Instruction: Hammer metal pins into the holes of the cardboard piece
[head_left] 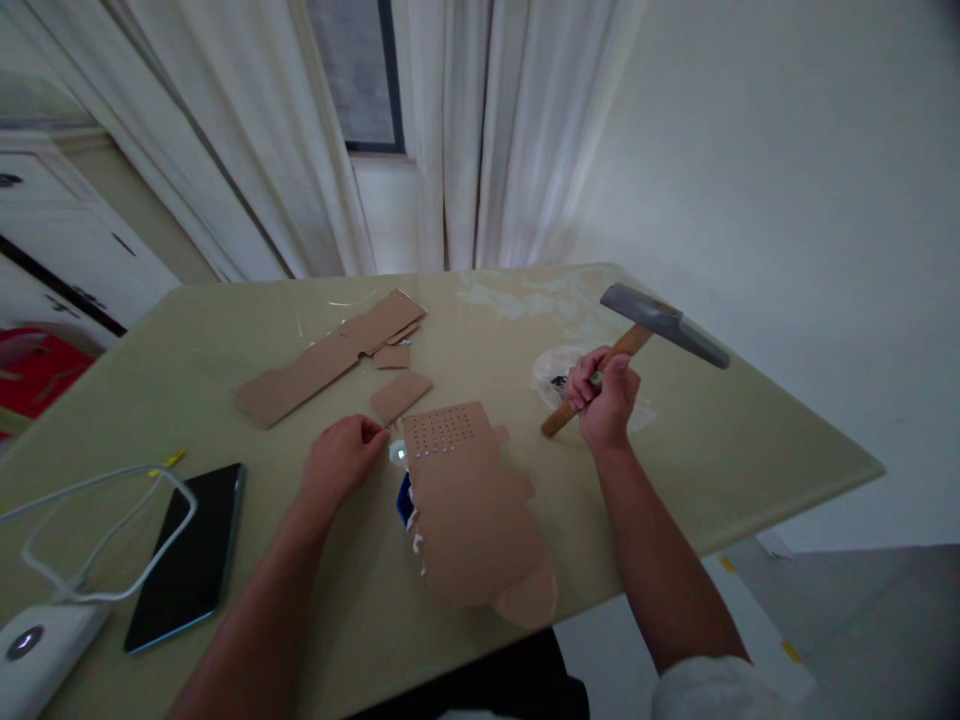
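My right hand (606, 400) grips a hammer (664, 320) by its wooden handle, the grey metal head raised above the table and pointing right. My left hand (346, 455) is pinched closed beside the upper left corner of a brown cardboard piece (480, 510); whatever its fingertips hold is too small to make out. Rows of small holes cover the top of that cardboard, and several shiny dots line the lowest row. White lacing or glue runs along its left edge. Partly under that edge sit a dark blue object (405, 500) and a small clear round object (397, 453).
Cardboard strips (330, 360) and a smaller cardboard scrap (401, 396) lie farther back. A clear plastic bag (551, 370) with dark bits is behind my right hand. At left are a black tablet (187, 560), a white cable (112, 480) and a white device (52, 650).
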